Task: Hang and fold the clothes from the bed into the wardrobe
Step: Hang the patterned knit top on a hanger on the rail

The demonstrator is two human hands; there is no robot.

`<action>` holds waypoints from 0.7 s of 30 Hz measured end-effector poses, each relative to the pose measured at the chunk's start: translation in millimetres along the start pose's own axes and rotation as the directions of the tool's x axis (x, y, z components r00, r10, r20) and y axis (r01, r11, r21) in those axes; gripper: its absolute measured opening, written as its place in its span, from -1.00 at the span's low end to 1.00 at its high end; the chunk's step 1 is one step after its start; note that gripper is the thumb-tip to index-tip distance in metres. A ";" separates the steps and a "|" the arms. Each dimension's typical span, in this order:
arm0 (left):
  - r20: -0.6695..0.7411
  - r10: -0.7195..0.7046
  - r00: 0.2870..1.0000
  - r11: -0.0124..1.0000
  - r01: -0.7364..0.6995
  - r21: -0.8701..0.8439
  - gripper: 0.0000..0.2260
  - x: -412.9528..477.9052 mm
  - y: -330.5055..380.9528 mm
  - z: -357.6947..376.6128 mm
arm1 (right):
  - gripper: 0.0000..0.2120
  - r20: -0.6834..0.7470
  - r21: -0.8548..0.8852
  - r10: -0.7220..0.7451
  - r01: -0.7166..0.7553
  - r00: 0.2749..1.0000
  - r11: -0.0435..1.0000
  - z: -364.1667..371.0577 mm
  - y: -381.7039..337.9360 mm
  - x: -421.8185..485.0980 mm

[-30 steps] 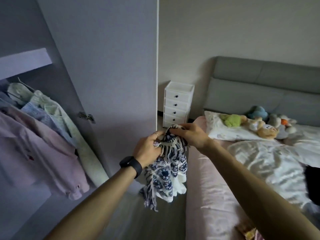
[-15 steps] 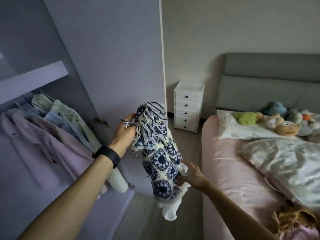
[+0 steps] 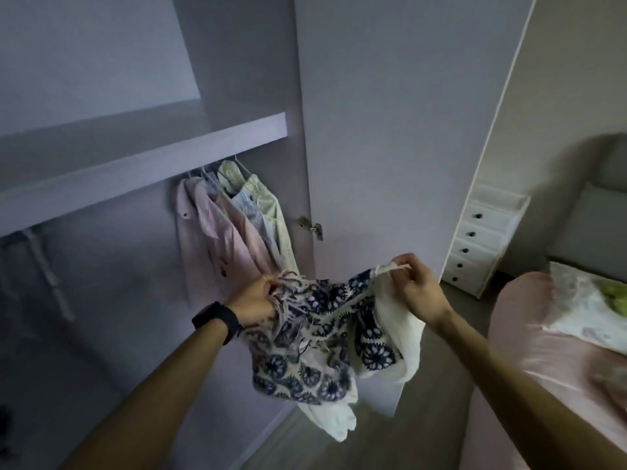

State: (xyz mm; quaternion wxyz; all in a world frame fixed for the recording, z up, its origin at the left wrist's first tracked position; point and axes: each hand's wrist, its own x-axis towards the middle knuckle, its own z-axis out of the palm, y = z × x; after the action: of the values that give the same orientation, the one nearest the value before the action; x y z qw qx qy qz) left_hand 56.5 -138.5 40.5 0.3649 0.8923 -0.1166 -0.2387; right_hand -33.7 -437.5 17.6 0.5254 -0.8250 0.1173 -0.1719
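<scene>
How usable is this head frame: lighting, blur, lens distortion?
Head view: dim, flat light, purplish cast over the wardrobe shelf; the wide-angle lens tilts and bows the wardrobe door; the bed at lower right is smeared; the patterned garment, left hand and right hand are sharp enough to read.

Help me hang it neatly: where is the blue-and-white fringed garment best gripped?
Likely the garment by its thin white strap, pinched from the right side as the right hand does: cloth hangs free below it. Fringe in the left hand bunches.
</scene>
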 end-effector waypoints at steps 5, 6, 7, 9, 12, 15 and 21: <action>0.041 0.338 0.940 0.936 -0.340 0.089 -0.11 7.5 38.1 27.3 | -0.89 0.227 -0.047 -0.193 0.208 0.955 0.977 24.9 -64.8 7.3; 0.016 0.410 0.912 0.909 -0.410 0.072 -0.20 10.0 48.7 35.5 | -0.88 0.257 -0.058 -0.208 0.230 0.944 0.971 27.5 -71.6 8.1; -0.025 0.456 0.890 0.888 -0.453 0.077 -0.36 12.9 58.3 43.1 | -0.87 0.267 -0.058 -0.216 0.239 0.939 0.969 27.2 -76.0 8.8; -0.150 0.502 0.852 0.864 -0.483 0.143 -0.70 19.4 67.4 51.8 | -0.88 0.199 -0.035 -0.209 0.220 0.958 0.975 22.2 -76.5 8.1; -0.312 0.531 0.788 0.844 -0.524 0.111 -0.86 30.0 71.8 50.8 | -0.66 0.110 -0.029 -0.083 0.086 0.990 0.996 1.4 -51.4 -6.2; -0.379 0.478 0.792 0.839 -0.540 -0.071 -0.97 36.5 81.5 38.0 | 0.03 0.284 -0.160 0.155 -0.112 0.946 0.981 -7.6 -11.1 -32.2; -0.302 0.489 0.818 0.824 -0.547 -0.147 -0.87 51.0 84.1 3.2 | -0.87 0.096 -0.196 0.123 -0.103 0.988 0.975 -2.4 11.2 -36.5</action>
State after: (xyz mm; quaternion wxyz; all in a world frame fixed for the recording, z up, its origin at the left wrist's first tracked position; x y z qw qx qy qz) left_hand 95.8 -219.4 80.6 0.5276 0.8012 -0.2812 -0.0264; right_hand -68.2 -430.6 2.5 0.4587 -0.8715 0.1514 -0.0849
